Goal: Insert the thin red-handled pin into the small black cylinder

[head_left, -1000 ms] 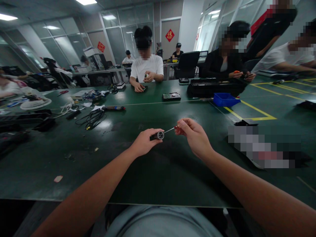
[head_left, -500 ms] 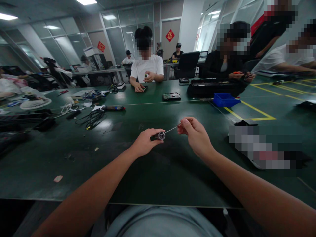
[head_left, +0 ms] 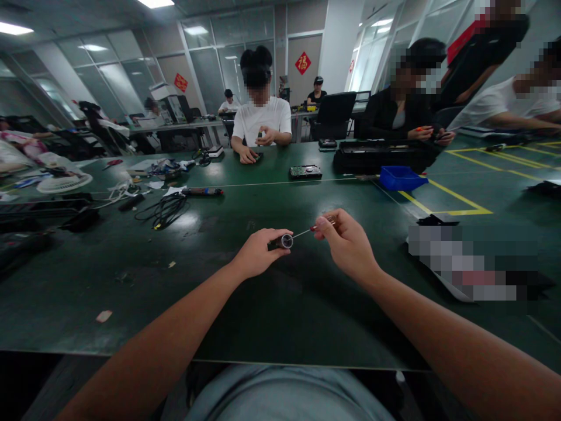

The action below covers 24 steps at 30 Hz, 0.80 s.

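Between the thumb and fingers of my left hand (head_left: pixel 258 251) is a dark cylindrical part (head_left: pixel 281 241), its round, silver-rimmed end turned to the right. My right hand (head_left: pixel 346 237) is closed around the reddish handle of a thin screwdriver (head_left: pixel 302 233). The slim metal shaft points left, and its tip reaches the open end of the cylinder; how deep it sits inside I cannot tell. Both hands are above the green tabletop (head_left: pixel 263 316).
Beyond my hands lie a pen-shaped tool with a coiled cable (head_left: pixel 204 192), a hard drive (head_left: pixel 305 171) and a blue bin (head_left: pixel 402 178). At right is a partly blurred package (head_left: pixel 464 263). A co-worker in white (head_left: pixel 262 123) sits opposite; clutter and a white fan (head_left: pixel 65 182) stand left.
My right hand's fingers have shifted on the screwdriver, so more of its reddish handle shows and less bare shaft is visible. My left hand holds the cylinder in about the same place.
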Each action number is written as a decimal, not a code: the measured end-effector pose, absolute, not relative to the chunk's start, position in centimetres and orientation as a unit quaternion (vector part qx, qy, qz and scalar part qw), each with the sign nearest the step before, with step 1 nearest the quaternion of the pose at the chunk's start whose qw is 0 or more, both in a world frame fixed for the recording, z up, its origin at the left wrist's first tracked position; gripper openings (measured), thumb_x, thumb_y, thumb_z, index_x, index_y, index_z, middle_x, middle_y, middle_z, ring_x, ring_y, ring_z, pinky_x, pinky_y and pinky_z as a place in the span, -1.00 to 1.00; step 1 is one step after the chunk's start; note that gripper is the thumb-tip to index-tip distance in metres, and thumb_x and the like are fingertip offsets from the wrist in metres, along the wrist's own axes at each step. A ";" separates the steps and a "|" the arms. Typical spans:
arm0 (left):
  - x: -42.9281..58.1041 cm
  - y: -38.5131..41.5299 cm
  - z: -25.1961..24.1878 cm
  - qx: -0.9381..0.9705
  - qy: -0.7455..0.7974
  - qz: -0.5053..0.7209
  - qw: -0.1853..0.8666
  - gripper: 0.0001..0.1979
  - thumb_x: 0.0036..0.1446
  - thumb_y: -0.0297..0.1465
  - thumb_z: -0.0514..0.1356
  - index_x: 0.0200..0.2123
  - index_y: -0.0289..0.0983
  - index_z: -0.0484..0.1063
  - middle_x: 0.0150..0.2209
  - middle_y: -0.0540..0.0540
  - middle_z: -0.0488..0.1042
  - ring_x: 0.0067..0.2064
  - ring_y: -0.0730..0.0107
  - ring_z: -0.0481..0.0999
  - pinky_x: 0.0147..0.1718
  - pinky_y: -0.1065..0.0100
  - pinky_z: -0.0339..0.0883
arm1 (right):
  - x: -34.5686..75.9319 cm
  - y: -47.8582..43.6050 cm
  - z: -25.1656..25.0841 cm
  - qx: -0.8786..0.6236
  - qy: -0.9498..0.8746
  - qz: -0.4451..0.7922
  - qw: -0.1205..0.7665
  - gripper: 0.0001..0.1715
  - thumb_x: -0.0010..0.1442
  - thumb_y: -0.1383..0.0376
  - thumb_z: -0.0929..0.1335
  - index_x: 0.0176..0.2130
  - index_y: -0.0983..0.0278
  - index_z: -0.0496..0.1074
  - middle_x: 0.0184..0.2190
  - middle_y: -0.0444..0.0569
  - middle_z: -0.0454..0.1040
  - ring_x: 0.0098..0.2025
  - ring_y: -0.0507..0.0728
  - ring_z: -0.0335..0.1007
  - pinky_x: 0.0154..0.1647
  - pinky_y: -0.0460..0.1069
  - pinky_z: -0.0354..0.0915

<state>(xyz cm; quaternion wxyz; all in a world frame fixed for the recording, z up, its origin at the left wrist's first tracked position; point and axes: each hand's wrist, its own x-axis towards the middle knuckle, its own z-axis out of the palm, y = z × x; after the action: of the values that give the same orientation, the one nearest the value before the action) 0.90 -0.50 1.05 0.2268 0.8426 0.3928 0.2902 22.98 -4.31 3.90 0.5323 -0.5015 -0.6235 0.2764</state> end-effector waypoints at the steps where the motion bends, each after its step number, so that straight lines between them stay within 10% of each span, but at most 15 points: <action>1: 0.9 -0.5 1.0 0.842 0.394 0.290 0.227 -0.62 0.17 -0.38 0.32 0.08 -0.11 0.49 0.00 -0.06 0.55 0.00 0.21 0.50 0.07 0.16 0.32 | 23.1 -4.4 4.0 -0.513 -0.628 0.265 0.521 -0.70 0.27 0.05 0.35 -0.31 0.23 0.39 -0.47 -0.09 0.50 -0.44 0.09 0.42 -0.39 0.02 0.29; 24: 0.6 -0.2 0.8 0.833 0.402 0.296 0.238 -0.59 0.17 -0.37 0.32 0.10 -0.13 0.47 0.01 -0.08 0.54 0.04 0.20 0.49 0.11 0.12 0.31 | 23.1 -4.7 4.3 -0.513 -0.700 0.226 0.443 -0.69 0.36 0.15 0.23 -0.08 0.26 0.44 -0.50 -0.11 0.46 -0.43 0.11 0.42 -0.37 0.03 0.27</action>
<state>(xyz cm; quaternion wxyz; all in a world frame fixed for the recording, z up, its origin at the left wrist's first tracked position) 0.58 -0.19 0.76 0.2384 0.8331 0.4016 0.2963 23.10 -4.68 4.33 0.4425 -0.5126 -0.7003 0.2258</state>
